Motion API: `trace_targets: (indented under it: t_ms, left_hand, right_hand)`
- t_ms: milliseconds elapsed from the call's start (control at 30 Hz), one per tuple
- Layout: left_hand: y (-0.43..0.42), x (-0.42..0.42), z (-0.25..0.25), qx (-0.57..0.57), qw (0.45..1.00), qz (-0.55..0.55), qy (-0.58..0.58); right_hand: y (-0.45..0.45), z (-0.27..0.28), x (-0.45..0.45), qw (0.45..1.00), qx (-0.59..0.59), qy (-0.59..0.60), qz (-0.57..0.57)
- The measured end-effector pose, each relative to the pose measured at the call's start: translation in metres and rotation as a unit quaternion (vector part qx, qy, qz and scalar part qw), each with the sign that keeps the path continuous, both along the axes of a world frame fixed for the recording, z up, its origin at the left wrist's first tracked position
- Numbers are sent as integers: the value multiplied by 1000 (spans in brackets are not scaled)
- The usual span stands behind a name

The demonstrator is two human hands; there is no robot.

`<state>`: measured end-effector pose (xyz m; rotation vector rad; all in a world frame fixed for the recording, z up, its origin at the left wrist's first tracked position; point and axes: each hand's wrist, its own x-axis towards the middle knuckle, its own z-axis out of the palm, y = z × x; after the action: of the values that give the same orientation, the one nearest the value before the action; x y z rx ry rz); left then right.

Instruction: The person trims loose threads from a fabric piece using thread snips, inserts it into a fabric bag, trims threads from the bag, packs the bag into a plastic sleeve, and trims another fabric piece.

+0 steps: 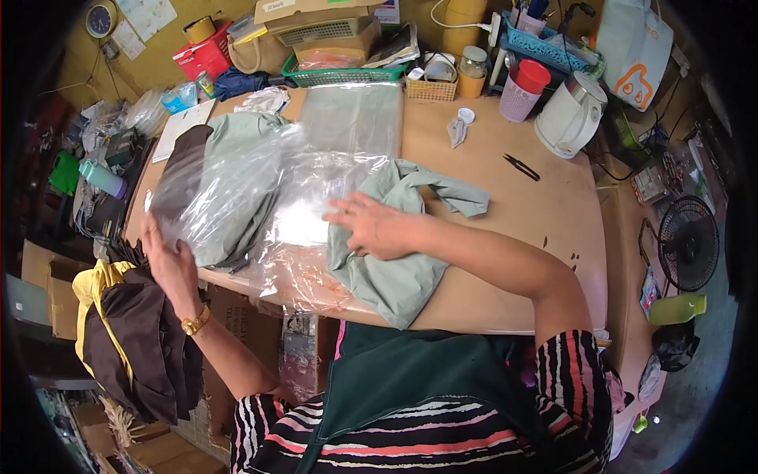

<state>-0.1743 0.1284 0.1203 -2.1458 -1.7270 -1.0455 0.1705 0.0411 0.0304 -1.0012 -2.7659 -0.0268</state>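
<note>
Here, cloth under right hand, flap lying crosswise, pointing right

Yellow wall, round clock, wide brown-topped table, black fan, bluish-grey floor

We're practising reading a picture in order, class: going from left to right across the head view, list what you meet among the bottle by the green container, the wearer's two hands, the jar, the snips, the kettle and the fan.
Teal-and-purple bottle, left hand, right hand, lidded jar, black snips, white kettle, black fan.
</note>
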Motion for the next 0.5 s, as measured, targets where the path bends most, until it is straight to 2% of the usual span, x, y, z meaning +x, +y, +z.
trace_targets:
  t_ms: [33,100,167,200,233,267,333,400,500]
  left_hand:
    - [0,9,2,24,997,-63,-27]
    - [2,37,2,121,976,-170,58]
    - [-6,67,0,53,976,-205,58]
    - [-9,79,0,32,975,-217,46]
    - [-11,90,-1,10,972,-230,35]
    - [-16,103,4,44,972,-227,49]
    - [-15,119,10,54,972,-220,69]
    - [-20,134,15,67,966,-240,75]
    - [-27,152,18,35,952,-269,143]
  right_hand:
    - [9,5,1,999,-39,-12,-16]
    - [27,11,4,996,-75,-25,-30]
    - [39,10,7,972,-228,27,-55]
    - [34,15,6,972,-228,26,-50]
    - [22,24,7,971,-218,-20,-94]
    - [9,31,12,967,-205,-68,-138]
    - [-20,32,35,979,-123,-96,-131]
    - [-47,50,56,923,-279,-126,-233]
    - [-86,58,117,916,-316,59,-242]
